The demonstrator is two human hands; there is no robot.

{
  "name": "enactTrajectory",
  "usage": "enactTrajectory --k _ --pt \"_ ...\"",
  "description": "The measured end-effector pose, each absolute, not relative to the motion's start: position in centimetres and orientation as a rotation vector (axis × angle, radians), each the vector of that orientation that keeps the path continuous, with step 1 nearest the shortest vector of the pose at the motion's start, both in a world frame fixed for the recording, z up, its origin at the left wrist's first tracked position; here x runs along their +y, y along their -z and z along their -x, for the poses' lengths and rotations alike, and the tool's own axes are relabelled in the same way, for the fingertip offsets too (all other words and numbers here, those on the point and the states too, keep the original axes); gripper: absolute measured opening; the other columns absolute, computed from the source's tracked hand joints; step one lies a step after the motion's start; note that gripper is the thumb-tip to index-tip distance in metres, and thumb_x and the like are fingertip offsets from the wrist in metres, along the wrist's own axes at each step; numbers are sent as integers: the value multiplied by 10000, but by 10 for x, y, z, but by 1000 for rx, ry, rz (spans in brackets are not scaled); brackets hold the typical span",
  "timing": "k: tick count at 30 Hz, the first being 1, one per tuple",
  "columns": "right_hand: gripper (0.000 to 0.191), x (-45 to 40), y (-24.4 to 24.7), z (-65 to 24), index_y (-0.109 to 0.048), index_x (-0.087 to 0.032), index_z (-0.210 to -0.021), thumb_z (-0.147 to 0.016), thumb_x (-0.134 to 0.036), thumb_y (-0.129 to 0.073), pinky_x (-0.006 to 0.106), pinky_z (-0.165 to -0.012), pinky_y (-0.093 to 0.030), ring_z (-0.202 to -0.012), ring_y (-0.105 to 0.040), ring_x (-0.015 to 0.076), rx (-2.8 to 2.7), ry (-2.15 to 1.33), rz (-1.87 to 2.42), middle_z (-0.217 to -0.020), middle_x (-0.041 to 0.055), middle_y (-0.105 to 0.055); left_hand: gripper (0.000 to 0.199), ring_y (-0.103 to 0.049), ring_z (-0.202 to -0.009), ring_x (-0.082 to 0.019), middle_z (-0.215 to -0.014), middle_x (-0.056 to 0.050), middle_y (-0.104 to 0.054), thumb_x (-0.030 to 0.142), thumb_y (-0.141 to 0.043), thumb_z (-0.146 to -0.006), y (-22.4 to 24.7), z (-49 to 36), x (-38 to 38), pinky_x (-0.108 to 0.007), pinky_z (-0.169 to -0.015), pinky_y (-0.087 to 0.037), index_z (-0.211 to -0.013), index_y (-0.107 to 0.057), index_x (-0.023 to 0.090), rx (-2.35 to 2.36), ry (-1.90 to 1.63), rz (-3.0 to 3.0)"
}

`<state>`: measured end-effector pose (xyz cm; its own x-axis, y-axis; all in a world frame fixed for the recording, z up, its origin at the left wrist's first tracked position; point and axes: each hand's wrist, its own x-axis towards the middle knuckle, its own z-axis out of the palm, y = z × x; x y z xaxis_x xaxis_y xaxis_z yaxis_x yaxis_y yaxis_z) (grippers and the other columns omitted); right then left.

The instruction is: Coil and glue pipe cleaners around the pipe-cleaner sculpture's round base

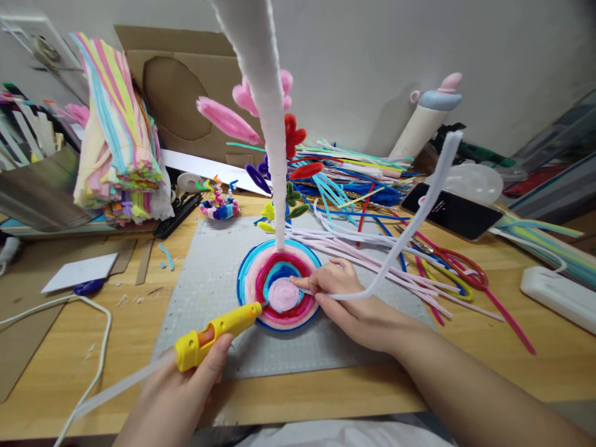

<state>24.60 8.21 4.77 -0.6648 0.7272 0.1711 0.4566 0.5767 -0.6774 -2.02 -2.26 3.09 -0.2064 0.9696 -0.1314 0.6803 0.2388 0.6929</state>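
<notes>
My left hand [190, 379] is wrapped round a yellow glue gun [218, 332] with a clear glue stick out of its back. The gun's nozzle points at the edge of a pale lilac coil [284, 295]. This coil lies on a round base [254, 273] of blue, pink and crimson rings. My right hand [338, 292] pinches a pale lilac pipe cleaner [395, 248], its fingertip at the coil's right side; the free end rises to the upper right. From the base's back edge stands a tall white fuzzy stem [274, 124] with coloured petals behind it.
A grey cutting mat [195, 323] lies under the base. Loose pipe cleaners [354, 174] pile up behind it. Red-handled scissors [465, 270], a phone [454, 211] and a power strip [554, 298] are at the right. A white cable [105, 347] and bundled pipe cleaners [112, 136] are at the left.
</notes>
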Motion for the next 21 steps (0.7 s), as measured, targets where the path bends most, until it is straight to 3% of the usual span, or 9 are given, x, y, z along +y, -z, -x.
enactTrajectory --k 7,14,21 --pt "142 81 -49 -247 -510 -217 -919 -919 -148 -387 445 -954 -299 -914 -537 194 -2385 -842 959 -935 25 -604 447 -533 -413 -131 -468 42 -551 597 -444 -822 -44 20 -24 -209 -384 -415 -591 -606 251 1961 -541 -1554" --pt "135 82 -48 -247 -495 -212 -902 -920 -139 -382 435 -943 -298 -913 -537 187 -2393 -836 941 -940 22 -595 359 -644 -600 -146 -655 33 -678 544 -465 -837 -50 14 -24 -194 -535 -492 -707 -656 269 1920 -603 -1772" --pt "131 82 -48 -247 -510 -208 -917 -923 -149 -392 443 -944 -292 -908 -543 191 -2389 -837 935 -934 23 -599 303 -543 -472 -116 -554 40 -585 473 -507 -831 -62 2 -25 -198 -448 -422 -634 -554 247 1775 -441 -1895"
